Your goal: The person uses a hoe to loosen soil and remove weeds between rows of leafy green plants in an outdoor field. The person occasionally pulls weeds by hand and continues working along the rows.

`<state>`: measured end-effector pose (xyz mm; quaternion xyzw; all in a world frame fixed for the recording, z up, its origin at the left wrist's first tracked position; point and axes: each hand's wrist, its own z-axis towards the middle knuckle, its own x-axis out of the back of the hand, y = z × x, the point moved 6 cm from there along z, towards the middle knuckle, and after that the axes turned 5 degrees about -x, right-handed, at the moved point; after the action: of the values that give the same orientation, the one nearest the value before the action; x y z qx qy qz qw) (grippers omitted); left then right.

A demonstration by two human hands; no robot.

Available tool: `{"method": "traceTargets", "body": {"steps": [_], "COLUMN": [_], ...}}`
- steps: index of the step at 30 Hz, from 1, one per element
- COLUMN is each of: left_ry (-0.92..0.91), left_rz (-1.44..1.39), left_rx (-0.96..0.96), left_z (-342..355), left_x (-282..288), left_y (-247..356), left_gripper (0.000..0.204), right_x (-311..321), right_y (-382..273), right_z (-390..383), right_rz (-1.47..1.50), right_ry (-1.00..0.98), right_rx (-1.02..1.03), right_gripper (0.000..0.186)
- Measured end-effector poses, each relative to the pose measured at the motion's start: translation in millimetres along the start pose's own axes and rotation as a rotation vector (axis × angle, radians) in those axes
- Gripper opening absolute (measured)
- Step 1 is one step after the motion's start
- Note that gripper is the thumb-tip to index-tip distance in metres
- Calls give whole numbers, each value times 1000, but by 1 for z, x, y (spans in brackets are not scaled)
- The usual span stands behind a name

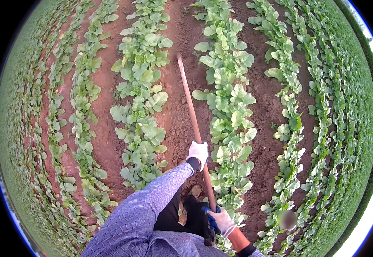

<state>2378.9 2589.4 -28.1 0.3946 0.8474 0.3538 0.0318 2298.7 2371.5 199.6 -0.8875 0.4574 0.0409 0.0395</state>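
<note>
A long reddish-brown wooden handle slants from the far soil furrow down toward my body. My left hand, in a white glove with a dark cuff, is closed around its middle. Lower down, close to my right leg, my right hand grips it in a white glove with blue on the fingers. Just below that grip shows a dark, flat piece, partly hidden; I cannot tell what kind of tool head it is. At the far end the handle narrows to a plain tip, over or on the bare soil.
Leafy green crop rows run along both sides, the left row and right row being nearest. Between them lies a furrow of reddish-brown soil. My shoe stands in it. More rows spread outward to the field's edges.
</note>
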Motion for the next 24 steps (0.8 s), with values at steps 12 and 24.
{"method": "traceTargets", "body": {"steps": [12,24], "left_ry": [-270,-184], "left_rz": [-175,-482], "left_rx": [207,569], "left_z": [-43,135], "left_x": [-37,-41], "left_y": [61,128], "left_gripper": [31,24], "right_x": [70,60], "right_y": [-50,-207], "right_z": [-111,-88], "right_rz": [-499,-450], "right_ry": [211,-100], "right_rx": [-120,-336], "right_gripper": [36,31]}}
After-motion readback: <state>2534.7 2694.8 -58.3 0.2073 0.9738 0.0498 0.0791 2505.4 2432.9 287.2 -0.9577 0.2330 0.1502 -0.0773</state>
